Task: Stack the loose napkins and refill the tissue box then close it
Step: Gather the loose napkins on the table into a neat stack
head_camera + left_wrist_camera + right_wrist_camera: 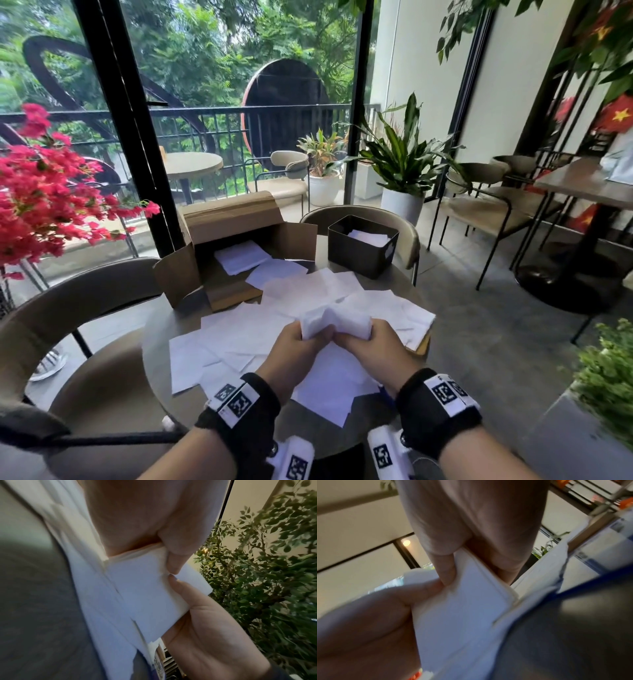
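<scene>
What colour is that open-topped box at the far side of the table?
The tissue box is black, with white napkins inside; the head view shows it best.

Small wad of white napkins (pixel 335 323) held up above the near middle of the round table (pixel 154 356), bunched and thick, edges roughly squared. Loose white napkins (pixel 239 342) spread flat and overlapping across most of the table, from near edge to far side. Dark square tissue box (pixel 361 246) upright at the far right edge, lid off, white napkins lying inside.
</scene>
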Motion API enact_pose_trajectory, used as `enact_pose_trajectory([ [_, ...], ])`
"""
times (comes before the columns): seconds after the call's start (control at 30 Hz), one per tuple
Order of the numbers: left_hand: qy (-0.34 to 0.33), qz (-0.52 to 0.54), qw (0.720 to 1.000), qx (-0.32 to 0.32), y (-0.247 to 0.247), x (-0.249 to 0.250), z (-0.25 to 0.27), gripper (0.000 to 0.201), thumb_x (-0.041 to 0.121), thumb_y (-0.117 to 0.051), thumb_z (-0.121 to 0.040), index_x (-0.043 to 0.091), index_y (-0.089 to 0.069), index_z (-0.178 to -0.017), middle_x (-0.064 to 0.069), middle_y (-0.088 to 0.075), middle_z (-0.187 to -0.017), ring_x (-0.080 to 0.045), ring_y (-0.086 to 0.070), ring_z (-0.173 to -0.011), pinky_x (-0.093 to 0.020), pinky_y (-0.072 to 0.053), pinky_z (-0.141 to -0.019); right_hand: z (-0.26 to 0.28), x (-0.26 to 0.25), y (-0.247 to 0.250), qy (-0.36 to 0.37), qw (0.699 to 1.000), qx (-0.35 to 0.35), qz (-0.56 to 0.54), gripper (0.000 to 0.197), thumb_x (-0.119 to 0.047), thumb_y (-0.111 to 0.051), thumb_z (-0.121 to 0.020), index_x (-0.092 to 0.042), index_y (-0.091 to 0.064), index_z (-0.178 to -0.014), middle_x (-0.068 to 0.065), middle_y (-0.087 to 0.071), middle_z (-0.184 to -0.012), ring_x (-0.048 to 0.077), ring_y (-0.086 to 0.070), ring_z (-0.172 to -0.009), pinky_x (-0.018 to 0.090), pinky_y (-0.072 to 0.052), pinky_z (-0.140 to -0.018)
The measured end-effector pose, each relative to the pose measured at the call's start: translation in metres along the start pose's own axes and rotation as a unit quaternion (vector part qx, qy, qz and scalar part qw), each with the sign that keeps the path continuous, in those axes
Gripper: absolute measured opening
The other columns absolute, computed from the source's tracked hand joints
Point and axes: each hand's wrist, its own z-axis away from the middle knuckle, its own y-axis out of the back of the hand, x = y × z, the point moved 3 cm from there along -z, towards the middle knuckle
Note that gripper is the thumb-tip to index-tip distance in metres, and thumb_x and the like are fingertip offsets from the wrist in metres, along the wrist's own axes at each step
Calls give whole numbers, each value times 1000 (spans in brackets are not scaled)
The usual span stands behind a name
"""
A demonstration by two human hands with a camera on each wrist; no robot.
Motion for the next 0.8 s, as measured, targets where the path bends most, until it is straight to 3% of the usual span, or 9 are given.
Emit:
enact_pose_trajectory([
  [0.07,6,-13,1000,23,8,-4,-4,24,18,-62,-100,5,-71,-117,-16,-75,-113,-23,-74,-101,-28,-59,-80,-1,2,2,-13,1000,-17,-6,40,-45,-81,-79,-15,-82,-105,4,-83,-102,24,-77,-106,53,-60,-97],
  [0.17,47,-9,999,24,14,-5,-6,30,25,-69,-96,6,-72,-120,-16,-76,-112,-34,-71,-109,-40,-60,-90,-1,4,4,-71,994,-64,-62,29,-29,-83,-88,-12,-81,-111,9,-83,-105,26,-78,-105,54,-59,-100],
  [0.27,57,-5,998,9,17,-1,-7,32,29,-69,-96,8,-73,-119,-17,-75,-116,-34,-70,-112,-50,-55,-101,-1,2,9,-87,985,-89,-120,25,-19,-77,-95,-8,-77,-117,11,-82,-109,25,-78,-105,48,-60,-101],
  [0.37,64,0,998,3,15,6,-11,33,30,-68,-97,5,-73,-117,-18,-75,-114,-35,-71,-110,-49,-56,-100,1,-2,10,-119,960,-117,-222,28,-11,-70,-98,1,-72,-123,19,-79,-117,31,-77,-109,42,-62,-95],
  [0.5,90,-2,996,-8,12,10,-20,38,33,-68,-96,2,-72,-117,-18,-75,-114,-35,-71,-111,-47,-56,-101,10,0,9,-157,926,-131,-317,31,-8,-65,-99,5,-69,-127,26,-75,-124,37,-74,-115,47,-57,-103],
  [0.57,109,-27,993,-33,12,9,-25,41,37,-68,-96,3,-72,-118,-17,-75,-115,-34,-70,-112,-48,-54,-103,12,1,12,-166,920,-124,-334,30,-8,-64,-99,5,-70,-126,25,-75,-123,36,-76,-110,48,-58,-101],
  [0.63,119,-69,989,-52,12,10,-33,43,42,-67,-96,5,-73,-117,-15,-76,-115,-32,-71,-111,-44,-56,-100,11,2,16,-175,917,-112,-342,29,-7,-64,-100,5,-70,-125,25,-76,-122,35,-77,-106,46,-61,-95],
  [0.7,120,-112,985,-47,16,14,-42,41,44,-64,-97,8,-75,-113,-9,-77,-109,-24,-74,-102,-35,-60,-87,10,5,21,-180,913,-97,-353,30,-8,-63,-100,5,-70,-127,24,-75,-123,35,-76,-108,45,-62,-93],
  [0.8,91,-209,974,3,28,24,-68,36,45,-60,-99,13,-76,-101,-1,-78,-101,-16,-69,-88,-26,-51,-73,8,13,33,-194,897,-45,-395,31,-10,-61,-102,2,-70,-128,23,-75,-124,39,-73,-113,50,-56,-99],
])
